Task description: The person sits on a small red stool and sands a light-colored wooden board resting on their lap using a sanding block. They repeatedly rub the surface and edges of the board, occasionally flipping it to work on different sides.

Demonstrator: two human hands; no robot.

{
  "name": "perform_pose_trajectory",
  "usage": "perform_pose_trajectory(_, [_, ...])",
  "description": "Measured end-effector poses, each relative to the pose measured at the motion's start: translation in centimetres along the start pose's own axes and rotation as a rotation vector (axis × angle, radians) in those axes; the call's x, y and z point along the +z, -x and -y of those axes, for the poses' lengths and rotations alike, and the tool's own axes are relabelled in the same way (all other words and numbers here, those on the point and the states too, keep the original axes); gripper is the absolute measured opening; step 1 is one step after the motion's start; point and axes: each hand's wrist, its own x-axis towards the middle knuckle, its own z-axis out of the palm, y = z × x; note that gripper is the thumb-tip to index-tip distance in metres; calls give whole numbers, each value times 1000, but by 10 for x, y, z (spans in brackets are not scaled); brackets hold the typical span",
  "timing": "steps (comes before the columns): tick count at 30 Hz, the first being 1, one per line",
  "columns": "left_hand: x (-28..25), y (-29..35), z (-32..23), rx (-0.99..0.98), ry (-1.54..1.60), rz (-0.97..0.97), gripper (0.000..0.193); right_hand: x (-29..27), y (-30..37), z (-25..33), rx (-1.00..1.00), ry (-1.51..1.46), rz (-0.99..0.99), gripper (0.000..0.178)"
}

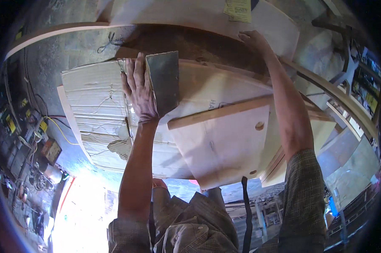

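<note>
My left hand [139, 90] lies flat on a pale wooden workpiece [216, 84] and holds a dark grey rectangular abrasive sheet [164, 80] by its left edge, fingers stretched along it. My right hand [254, 41] reaches far ahead, its fingers curled over the far edge of a dark brown curved board [199, 46]. Both forearms come up from the lower edge, in checked sleeves.
A pale panel with a round hole [224, 143] lies under a wooden batten [220, 111]. Torn corrugated cardboard [95, 109] sits to the left. A yellow paper [237, 9] is at the top. Cables and tools [30, 143] crowd the left floor; wooden strips [346, 101] run to the right.
</note>
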Motion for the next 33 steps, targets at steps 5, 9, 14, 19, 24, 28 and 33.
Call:
perform_pose_trajectory(5, [-4, -2, 0, 46, -23, -25, 47, 34, -65, -36, -365, 341, -121, 43])
perform_pose_trajectory(9, [-5, -4, -2, 1, -15, -6, 44, 65, -122, -66, -395, 246, -188, 41])
perform_pose_trajectory(14, [0, -1, 2, -21, -33, 6, 51, 80, -179, -102, -429, 120, -106, 37])
perform_pose_trajectory(19, [3, 1, 11, 7, -266, 82, 54, 86, -204, -129, -716, 563, -204, 32])
perform_pose_trajectory(24, [-5, 8, 13, 15, -268, 93, 55, 92, -217, -135, -734, 643, -156, 35])
perform_pose_trajectory(28, [-7, 10, 14, 5, -219, 81, 55, 95, -216, -132, -569, 527, -168, 37])
perform_pose_trajectory(33, [-9, 11, 13, 3, -198, 81, 56, 94, -200, -124, -356, 380, -217, 40])
